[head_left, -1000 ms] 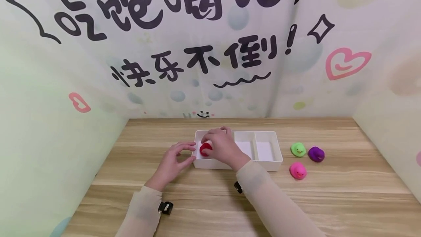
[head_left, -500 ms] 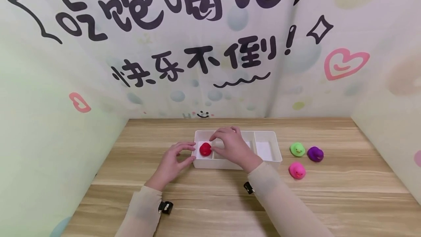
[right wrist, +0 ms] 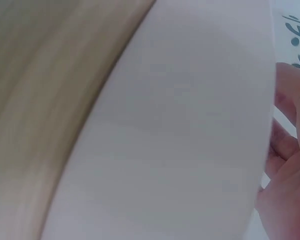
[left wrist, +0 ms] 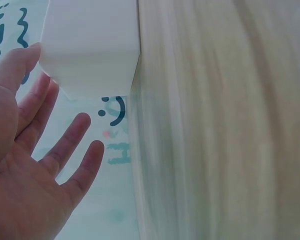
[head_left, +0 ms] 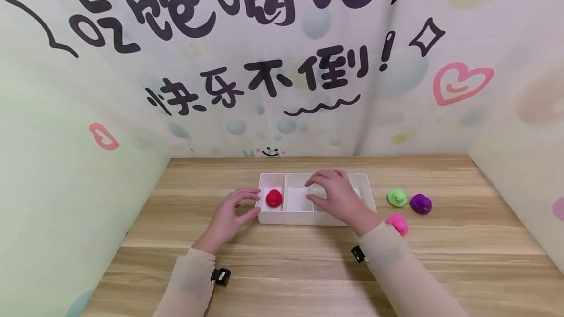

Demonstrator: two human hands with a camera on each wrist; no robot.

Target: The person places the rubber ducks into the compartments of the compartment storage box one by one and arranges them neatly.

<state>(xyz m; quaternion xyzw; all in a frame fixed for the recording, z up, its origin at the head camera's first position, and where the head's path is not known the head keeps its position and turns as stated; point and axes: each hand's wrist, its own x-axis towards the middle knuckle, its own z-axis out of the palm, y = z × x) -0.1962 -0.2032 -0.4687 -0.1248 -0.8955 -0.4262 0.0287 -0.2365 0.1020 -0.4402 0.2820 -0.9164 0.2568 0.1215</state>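
A red toy duck (head_left: 274,198) sits in the leftmost compartment of a white divided box (head_left: 286,217). My left hand (head_left: 226,219) is at the box's left end, with its thumb and fingertips right at the edge. In the left wrist view, the thumb and two fingers of that hand (left wrist: 30,185) reach the box's end wall while the other two fingers stand spread and apart from it. My right hand (head_left: 339,198) hovers over the box's right-hand compartments, its thumb and fingers bent apart with nothing between them. Its forearm partly covers a pink toy duck (head_left: 398,224).
A green toy duck (head_left: 397,197) and a purple toy duck (head_left: 421,204) stand on the wooden table (head_left: 273,268) to the right of the box. A printed wall cloth (head_left: 211,136) rises behind the table's back edge.
My right hand has let go of the red duck in the leftmost compartment and moved right across the box. My left hand has stayed at the box's left end.
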